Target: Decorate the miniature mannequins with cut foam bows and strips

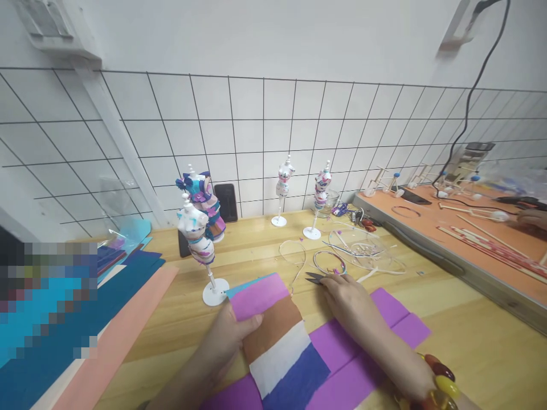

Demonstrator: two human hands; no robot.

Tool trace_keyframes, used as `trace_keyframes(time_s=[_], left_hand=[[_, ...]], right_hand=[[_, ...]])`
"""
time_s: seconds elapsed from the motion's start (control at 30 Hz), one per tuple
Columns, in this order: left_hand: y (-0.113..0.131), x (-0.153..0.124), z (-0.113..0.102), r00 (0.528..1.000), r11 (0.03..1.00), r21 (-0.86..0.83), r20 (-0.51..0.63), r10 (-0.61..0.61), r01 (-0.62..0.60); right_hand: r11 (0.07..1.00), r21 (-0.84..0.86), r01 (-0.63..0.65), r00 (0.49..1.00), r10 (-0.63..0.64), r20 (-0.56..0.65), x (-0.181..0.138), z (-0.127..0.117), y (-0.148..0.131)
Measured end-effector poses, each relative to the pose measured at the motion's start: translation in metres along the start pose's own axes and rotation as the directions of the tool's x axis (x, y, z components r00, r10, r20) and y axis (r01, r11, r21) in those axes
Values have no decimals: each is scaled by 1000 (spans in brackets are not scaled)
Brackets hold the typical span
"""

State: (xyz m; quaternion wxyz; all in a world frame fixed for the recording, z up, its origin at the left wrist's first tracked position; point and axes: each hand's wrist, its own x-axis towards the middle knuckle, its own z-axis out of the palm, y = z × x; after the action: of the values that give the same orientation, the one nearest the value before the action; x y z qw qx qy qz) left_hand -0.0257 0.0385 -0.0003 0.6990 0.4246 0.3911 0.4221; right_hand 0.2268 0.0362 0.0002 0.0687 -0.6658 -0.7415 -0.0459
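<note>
My left hand (233, 333) pinches a striped piece of cloth or crepe paper (277, 333), thumb on top, with bands of light blue, pink, brown, white and dark blue. At the table's middle, my right hand (348, 302) closes over a pair of scissors (315, 278); their dark blades point left and the handles are hidden under the fingers. Beneath the striped piece and my right forearm lies a creased purple sheet (337, 347). A white mini dress form (194, 230) stands just beyond the striped piece, and a wire ring (329, 262) lies beyond my right fingers.
Behind are a dressed form (205, 199), two more small forms (282, 185) (322, 191), a phone (226, 202) and tangled clear cord (363, 247). Coloured sheets (128, 282) lie left. At right, an orange-topped table (453, 222) holds sticks, with another person's hand (532, 219) at its edge.
</note>
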Motion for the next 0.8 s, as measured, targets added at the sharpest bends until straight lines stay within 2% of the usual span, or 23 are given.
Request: trace_keyframes(time_s=[0.13, 0.3, 0.37, 0.47, 0.53, 0.6, 0.63, 0.7, 0.77, 0.8], left_hand=[[-3, 0, -4, 997, 994, 82, 23, 72, -74], [-1, 1, -1, 995, 990, 97, 10, 102, -103], [0, 1, 0, 994, 990, 90, -15, 110, -108], [1, 0, 2, 993, 992, 59, -24, 115, -114], [1, 0, 2, 992, 992, 28, -21, 121, -120], [1, 0, 2, 992, 993, 1, -25, 121, -121], [1, -1, 2, 992, 993, -10, -25, 120, -121], [2, -1, 2, 992, 992, -27, -24, 121, -122], [2, -1, 2, 992, 991, -43, -23, 127, -128], [2, -1, 2, 991, 990, -52, -27, 128, -129]], right_hand=[[997, -68, -42, 999, 43, 9, -3, 0, -3], [996, -79, -33, 999, 33, 11, -2, 0, -3], [1000, -9, -27, 1000, 27, -17, 0, 0, -1], [967, 255, -13, 996, 36, -87, 1, -2, -1], [881, 473, 18, 988, 57, -143, 1, -4, -3], [716, 698, 11, 984, 118, -136, -1, -7, -8], [605, 796, -33, 985, 156, -77, -2, -9, -11], [373, 907, -195, 974, 181, 135, -4, -13, -19], [218, 917, -334, 941, 128, 313, -7, -17, -27], [168, 914, -369, 929, 94, 358, -8, -19, -31]])
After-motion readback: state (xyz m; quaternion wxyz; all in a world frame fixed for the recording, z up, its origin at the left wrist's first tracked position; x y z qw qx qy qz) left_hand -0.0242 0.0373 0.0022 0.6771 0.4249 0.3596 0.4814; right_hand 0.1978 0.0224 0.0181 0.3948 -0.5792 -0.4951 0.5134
